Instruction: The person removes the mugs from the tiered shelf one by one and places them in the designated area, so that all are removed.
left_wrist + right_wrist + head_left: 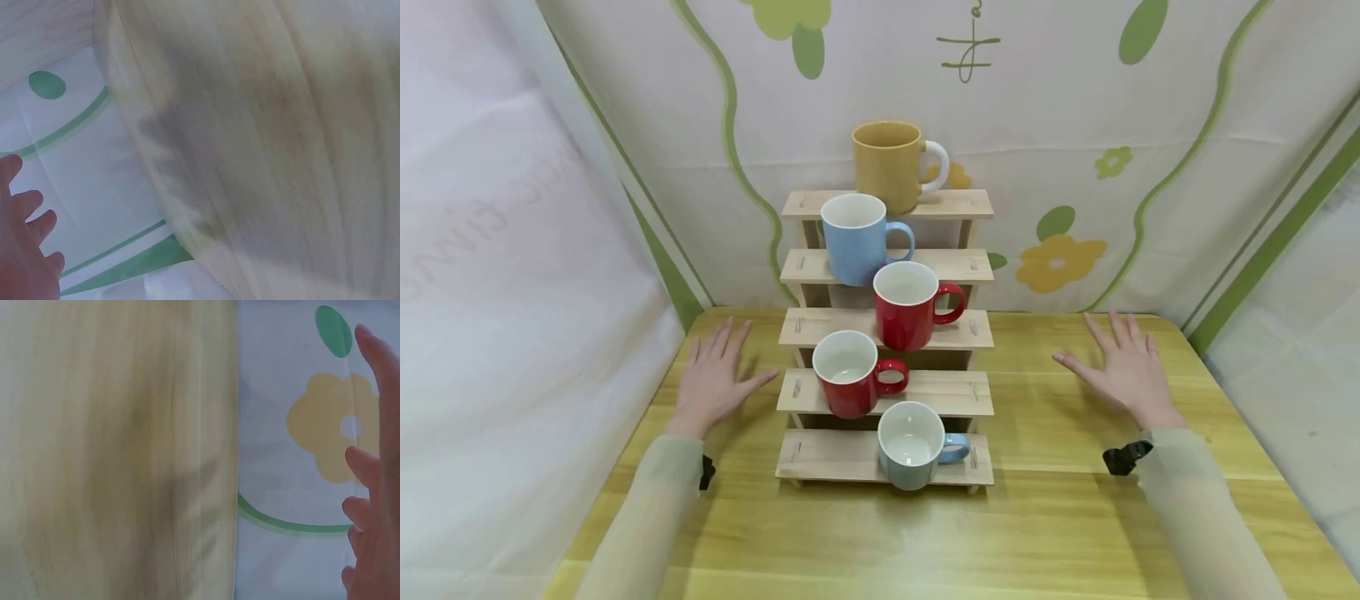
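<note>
A stepped wooden rack [835, 457] stands mid-table, one mug on each tier. From the top come a mustard mug [887, 171] with a white handle, a light blue mug [855, 242], a red mug [906, 321], another red mug [848, 383] further left, and a grey-blue mug [911, 454] with a light blue handle. All are upright, handles to the right. My left hand [715, 379] has its fingers spread, left of the rack and apart from it. On the far right side, my right hand [1126, 371] is likewise spread and holds nothing.
The wood-grain table [1037, 517] runs under the rack and both forearms. A white curtain [970, 108] with green vines and flowers hangs behind, and more cloth encloses both sides. A black band [1126, 458] circles the right wrist.
</note>
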Action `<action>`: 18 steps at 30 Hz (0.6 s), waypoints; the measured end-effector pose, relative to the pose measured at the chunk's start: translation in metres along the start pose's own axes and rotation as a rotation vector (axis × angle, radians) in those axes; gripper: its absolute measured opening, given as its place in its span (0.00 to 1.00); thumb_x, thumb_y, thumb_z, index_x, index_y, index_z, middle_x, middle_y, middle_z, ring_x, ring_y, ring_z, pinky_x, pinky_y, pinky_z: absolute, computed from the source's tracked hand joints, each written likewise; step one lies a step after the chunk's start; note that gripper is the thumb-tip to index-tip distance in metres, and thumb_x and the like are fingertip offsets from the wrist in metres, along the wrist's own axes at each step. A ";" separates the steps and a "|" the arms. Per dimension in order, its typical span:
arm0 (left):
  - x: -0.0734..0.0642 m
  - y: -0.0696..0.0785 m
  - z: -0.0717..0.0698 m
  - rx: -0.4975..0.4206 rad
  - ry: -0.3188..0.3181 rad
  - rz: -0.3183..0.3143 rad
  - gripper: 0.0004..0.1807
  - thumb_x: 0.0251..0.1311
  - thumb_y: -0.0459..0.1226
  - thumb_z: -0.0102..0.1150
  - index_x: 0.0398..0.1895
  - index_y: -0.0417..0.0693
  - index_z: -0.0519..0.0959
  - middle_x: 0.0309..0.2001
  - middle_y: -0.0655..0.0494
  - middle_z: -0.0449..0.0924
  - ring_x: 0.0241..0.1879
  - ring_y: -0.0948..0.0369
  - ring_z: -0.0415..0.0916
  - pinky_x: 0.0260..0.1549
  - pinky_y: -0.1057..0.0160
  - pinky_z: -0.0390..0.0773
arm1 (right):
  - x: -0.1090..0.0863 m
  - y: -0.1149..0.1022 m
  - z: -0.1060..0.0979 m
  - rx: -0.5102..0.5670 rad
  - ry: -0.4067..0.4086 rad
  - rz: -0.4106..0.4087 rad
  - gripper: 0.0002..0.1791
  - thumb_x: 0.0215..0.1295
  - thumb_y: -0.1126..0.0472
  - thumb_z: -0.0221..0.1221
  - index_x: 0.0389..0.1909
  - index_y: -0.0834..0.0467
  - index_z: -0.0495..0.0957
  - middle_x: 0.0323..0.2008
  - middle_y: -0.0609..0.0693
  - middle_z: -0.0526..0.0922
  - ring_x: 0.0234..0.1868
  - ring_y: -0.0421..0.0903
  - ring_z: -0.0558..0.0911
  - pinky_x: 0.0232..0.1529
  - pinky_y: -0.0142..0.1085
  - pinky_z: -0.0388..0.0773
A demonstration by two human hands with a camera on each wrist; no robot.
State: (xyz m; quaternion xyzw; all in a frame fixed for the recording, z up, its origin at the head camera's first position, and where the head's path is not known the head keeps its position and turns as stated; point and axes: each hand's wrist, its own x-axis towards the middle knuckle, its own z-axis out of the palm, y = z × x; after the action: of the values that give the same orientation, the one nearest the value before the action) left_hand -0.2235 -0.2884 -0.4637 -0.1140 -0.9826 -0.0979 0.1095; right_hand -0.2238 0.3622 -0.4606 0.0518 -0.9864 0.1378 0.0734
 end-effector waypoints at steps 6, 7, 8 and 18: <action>-0.005 0.002 0.001 -0.140 0.045 -0.002 0.52 0.67 0.66 0.52 0.83 0.50 0.47 0.80 0.38 0.45 0.74 0.35 0.48 0.73 0.35 0.42 | 0.003 -0.003 -0.003 0.081 0.042 -0.007 0.53 0.70 0.29 0.52 0.83 0.54 0.44 0.80 0.64 0.34 0.77 0.67 0.33 0.72 0.61 0.21; -0.006 0.003 0.001 -0.182 0.054 -0.009 0.51 0.67 0.65 0.54 0.83 0.50 0.48 0.79 0.37 0.47 0.74 0.34 0.49 0.72 0.33 0.44 | 0.004 -0.004 -0.004 0.095 0.052 -0.012 0.53 0.70 0.30 0.53 0.82 0.55 0.44 0.80 0.65 0.35 0.77 0.68 0.35 0.72 0.61 0.22; -0.007 0.005 0.001 -0.227 0.060 -0.021 0.50 0.67 0.64 0.55 0.83 0.50 0.50 0.78 0.37 0.49 0.74 0.34 0.50 0.71 0.32 0.45 | 0.004 -0.005 -0.005 0.109 0.062 -0.017 0.53 0.69 0.30 0.54 0.82 0.55 0.45 0.80 0.65 0.36 0.77 0.68 0.36 0.73 0.61 0.24; -0.025 0.030 -0.002 -0.626 0.094 -0.182 0.40 0.64 0.60 0.64 0.74 0.50 0.69 0.71 0.43 0.67 0.71 0.40 0.60 0.66 0.30 0.57 | 0.008 -0.030 -0.021 0.282 0.156 -0.027 0.49 0.69 0.36 0.60 0.80 0.59 0.55 0.80 0.61 0.46 0.77 0.67 0.47 0.70 0.70 0.44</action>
State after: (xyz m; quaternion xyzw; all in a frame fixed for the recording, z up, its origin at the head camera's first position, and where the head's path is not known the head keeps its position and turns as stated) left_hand -0.1918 -0.2653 -0.4631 -0.0492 -0.9047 -0.4098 0.1054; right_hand -0.2257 0.3389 -0.4318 0.0642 -0.9477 0.2778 0.1435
